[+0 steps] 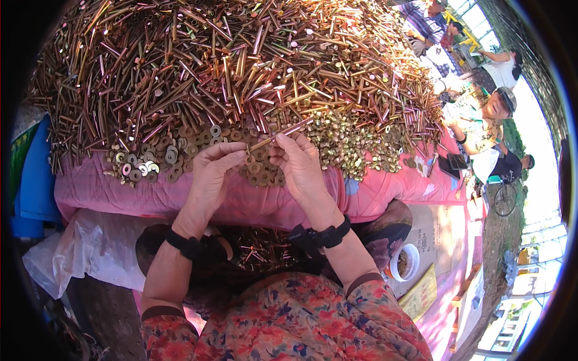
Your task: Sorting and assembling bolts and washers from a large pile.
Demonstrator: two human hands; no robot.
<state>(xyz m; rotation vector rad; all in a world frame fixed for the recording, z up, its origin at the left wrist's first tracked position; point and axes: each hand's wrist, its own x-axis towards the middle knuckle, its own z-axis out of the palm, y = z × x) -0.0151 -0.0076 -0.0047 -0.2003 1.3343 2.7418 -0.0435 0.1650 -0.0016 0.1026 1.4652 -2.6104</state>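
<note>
Bolt (278,136), long and brassy, is pinched between both hands just above the near edge of the table (108,195), its long axis slanting from lower left up to the right. Left hand (212,171) closes its fingertips on the lower end, with the right hand (299,163) gripping nearer the middle. Loose washers (171,155) lie just beyond the left hand, closer to it than to the right.

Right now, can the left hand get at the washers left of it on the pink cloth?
Probably yes. The left hand sits just right of the washers, nothing lies between them, and they lie loose on the cloth. But it shares a bolt with the right hand.
</note>
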